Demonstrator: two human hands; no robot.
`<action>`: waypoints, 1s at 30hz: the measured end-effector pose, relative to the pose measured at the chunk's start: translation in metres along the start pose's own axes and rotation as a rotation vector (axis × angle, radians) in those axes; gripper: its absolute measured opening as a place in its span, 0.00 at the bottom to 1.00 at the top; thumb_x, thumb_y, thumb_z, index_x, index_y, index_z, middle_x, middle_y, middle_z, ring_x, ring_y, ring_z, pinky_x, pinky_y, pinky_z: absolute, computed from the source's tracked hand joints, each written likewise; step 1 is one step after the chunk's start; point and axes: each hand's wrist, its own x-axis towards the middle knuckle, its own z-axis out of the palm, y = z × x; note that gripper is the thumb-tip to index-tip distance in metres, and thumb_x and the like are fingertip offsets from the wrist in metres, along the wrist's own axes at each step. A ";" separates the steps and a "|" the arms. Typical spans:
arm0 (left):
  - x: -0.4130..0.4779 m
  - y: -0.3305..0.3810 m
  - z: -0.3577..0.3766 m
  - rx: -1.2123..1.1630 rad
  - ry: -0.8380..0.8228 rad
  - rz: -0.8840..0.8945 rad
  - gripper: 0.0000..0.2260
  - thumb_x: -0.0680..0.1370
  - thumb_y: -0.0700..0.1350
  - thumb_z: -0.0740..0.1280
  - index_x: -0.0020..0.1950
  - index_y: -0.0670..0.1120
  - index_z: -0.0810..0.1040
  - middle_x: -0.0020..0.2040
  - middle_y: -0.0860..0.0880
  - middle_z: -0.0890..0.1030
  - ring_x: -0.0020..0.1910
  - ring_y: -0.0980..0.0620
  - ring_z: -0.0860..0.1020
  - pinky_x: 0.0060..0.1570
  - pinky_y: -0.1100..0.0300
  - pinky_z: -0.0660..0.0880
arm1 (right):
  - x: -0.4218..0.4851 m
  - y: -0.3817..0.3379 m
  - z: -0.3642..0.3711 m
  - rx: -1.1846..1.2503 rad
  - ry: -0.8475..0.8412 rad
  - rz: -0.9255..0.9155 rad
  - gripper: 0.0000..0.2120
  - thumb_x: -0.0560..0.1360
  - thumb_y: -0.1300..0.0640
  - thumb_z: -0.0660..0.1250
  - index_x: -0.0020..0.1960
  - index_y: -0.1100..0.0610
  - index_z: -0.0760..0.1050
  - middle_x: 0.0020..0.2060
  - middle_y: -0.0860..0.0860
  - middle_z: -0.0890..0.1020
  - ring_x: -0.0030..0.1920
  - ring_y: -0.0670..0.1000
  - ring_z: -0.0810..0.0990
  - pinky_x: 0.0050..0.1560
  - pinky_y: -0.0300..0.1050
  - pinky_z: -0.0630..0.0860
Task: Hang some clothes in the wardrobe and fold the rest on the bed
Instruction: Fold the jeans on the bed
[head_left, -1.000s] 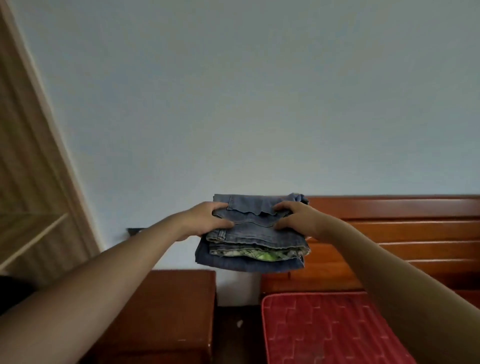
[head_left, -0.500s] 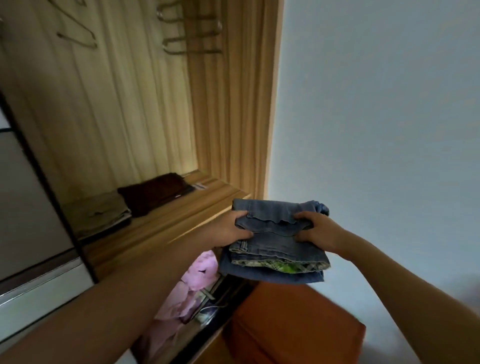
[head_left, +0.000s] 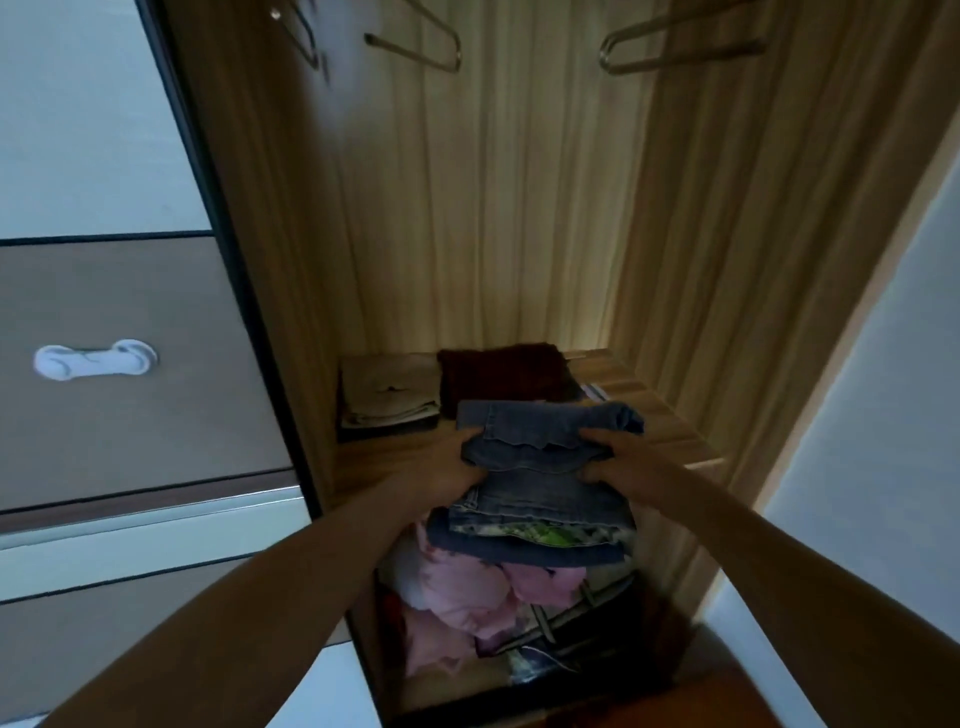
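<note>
Both hands are on the folded stack (head_left: 540, 483). The left hand (head_left: 452, 470) grips its left edge and the right hand (head_left: 615, 462) grips its right edge, fingers clamped round the fabric. It's mostly denim, with a green patterned piece (head_left: 545, 533) sandwiched near the bottom.

The stack is held at the front edge of the wardrobe shelf (head_left: 660, 421). Its far end is over the wood and its near end sticks out past it. Can't tell if it's actually touching the shelf.

At the back of the shelf there's a beige pile (head_left: 387, 397) on the left and a dark red one (head_left: 501, 374) just beside it. Under the shelf is a heap of pink clothes (head_left: 462, 592). High above the shelf hang bare hangers (head_left: 415, 44).
</note>
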 end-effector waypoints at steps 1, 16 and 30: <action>0.005 -0.009 -0.004 -0.057 0.044 -0.053 0.14 0.78 0.35 0.68 0.63 0.47 0.79 0.59 0.44 0.81 0.55 0.51 0.80 0.57 0.56 0.78 | 0.020 -0.004 0.005 0.021 -0.038 0.003 0.20 0.76 0.61 0.70 0.59 0.40 0.71 0.50 0.41 0.76 0.47 0.42 0.78 0.46 0.40 0.76; 0.136 -0.127 -0.048 -0.112 0.377 -0.293 0.19 0.78 0.33 0.65 0.67 0.44 0.77 0.56 0.45 0.80 0.53 0.46 0.78 0.53 0.53 0.76 | 0.227 -0.044 0.064 0.112 -0.174 -0.055 0.23 0.76 0.72 0.66 0.62 0.48 0.76 0.59 0.55 0.81 0.56 0.61 0.81 0.60 0.66 0.77; 0.281 -0.231 -0.113 0.152 0.528 -0.409 0.15 0.79 0.34 0.63 0.66 0.40 0.77 0.57 0.37 0.79 0.53 0.37 0.78 0.55 0.48 0.76 | 0.447 -0.077 0.109 0.170 -0.350 -0.102 0.22 0.77 0.74 0.64 0.68 0.57 0.72 0.61 0.59 0.79 0.62 0.64 0.76 0.50 0.47 0.76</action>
